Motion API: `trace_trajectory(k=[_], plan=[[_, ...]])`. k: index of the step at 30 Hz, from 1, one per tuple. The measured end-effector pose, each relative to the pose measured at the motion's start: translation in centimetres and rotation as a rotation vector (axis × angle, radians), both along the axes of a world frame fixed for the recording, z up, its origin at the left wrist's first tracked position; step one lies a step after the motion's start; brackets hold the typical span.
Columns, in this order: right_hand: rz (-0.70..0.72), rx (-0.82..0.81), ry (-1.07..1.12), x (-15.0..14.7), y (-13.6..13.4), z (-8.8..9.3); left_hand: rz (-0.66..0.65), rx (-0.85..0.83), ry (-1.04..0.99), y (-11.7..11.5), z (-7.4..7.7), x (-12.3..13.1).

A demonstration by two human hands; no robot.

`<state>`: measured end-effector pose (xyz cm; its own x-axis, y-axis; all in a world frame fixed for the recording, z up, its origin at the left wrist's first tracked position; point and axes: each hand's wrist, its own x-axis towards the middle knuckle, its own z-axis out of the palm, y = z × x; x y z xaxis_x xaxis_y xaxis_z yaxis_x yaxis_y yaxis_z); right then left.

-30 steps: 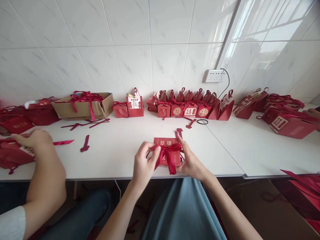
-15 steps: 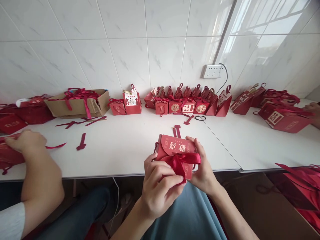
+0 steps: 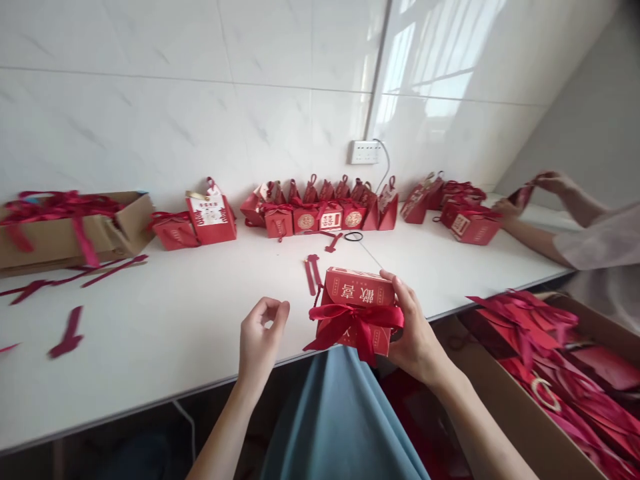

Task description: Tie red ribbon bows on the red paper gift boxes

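A red gift box [image 3: 367, 293] with pale Chinese characters is in my right hand [image 3: 415, 333], which grips its right side just over the table's front edge. A shiny red ribbon bow [image 3: 356, 320] lies across the box's front, its tails hanging down. My left hand [image 3: 264, 333] is off to the left of the box, apart from it. Its fingers are curled in, with the thumb tip close to the index finger and nothing visible between them. Dark red strips [image 3: 313, 273] lie on the table just behind the box.
Finished-looking red boxes [image 3: 330, 219] line the wall below a power strip [image 3: 365, 152]. A cardboard box of ribbons [image 3: 125, 230] stands at left. At lower right, a large carton [image 3: 520, 407] holds red boxes and ribbons. Another person's hands [image 3: 547, 183] hold something red at right.
My left hand has let go of the ribbon and moved left, so the whole bow now shows. My view has turned to the right, bringing the carton and another person's arms further in.
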<state>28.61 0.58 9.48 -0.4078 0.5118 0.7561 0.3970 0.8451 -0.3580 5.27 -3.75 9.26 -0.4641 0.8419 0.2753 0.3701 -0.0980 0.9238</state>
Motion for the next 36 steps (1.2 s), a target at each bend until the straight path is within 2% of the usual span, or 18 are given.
trace_trajectory(k=[3,6,9,13,17,20,23,26,28,30,32,34,36], plan=[[-0.123,-0.085,0.094,2.8,-0.1,0.1,-0.214,0.010,0.216,1.9,-1.7,1.1],[-0.226,-0.351,0.421,5.5,-0.5,0.1,-0.428,0.099,0.514,3.4,-3.4,2.1],[-0.195,-0.610,0.720,7.7,-0.9,0.5,-0.543,0.085,0.794,4.4,-4.9,2.3],[-0.088,-0.773,0.869,9.2,-1.7,1.7,-0.605,0.098,1.028,5.4,-6.8,1.6],[-0.032,-0.861,1.027,9.7,-2.5,2.8,-0.570,0.159,1.093,6.0,-8.5,1.1],[-0.006,-0.909,1.119,10.1,-2.9,2.7,-0.541,0.190,1.110,6.3,-9.3,1.0],[-0.035,-0.895,1.093,10.7,-3.0,2.0,-0.541,0.198,1.104,6.5,-9.6,0.9],[-0.176,-0.828,0.951,11.8,-3.4,0.8,-0.559,0.190,1.086,6.5,-9.6,0.9],[-0.386,-0.719,0.773,13.0,-3.9,0.0,-0.566,0.181,1.076,6.5,-9.5,0.9],[-0.675,-0.501,0.529,14.6,-4.8,-0.4,-0.566,0.182,1.064,6.6,-9.4,0.9],[-0.896,-0.258,0.260,16.9,-5.8,-0.6,-0.564,0.193,1.060,6.6,-9.2,1.0],[-1.005,-0.112,0.066,19.8,-6.9,-0.6,-0.560,0.204,1.064,6.6,-9.0,1.2],[-1.087,-0.104,-0.002,23.2,-8.1,-0.7,-0.556,0.200,1.061,6.6,-8.7,1.4]])
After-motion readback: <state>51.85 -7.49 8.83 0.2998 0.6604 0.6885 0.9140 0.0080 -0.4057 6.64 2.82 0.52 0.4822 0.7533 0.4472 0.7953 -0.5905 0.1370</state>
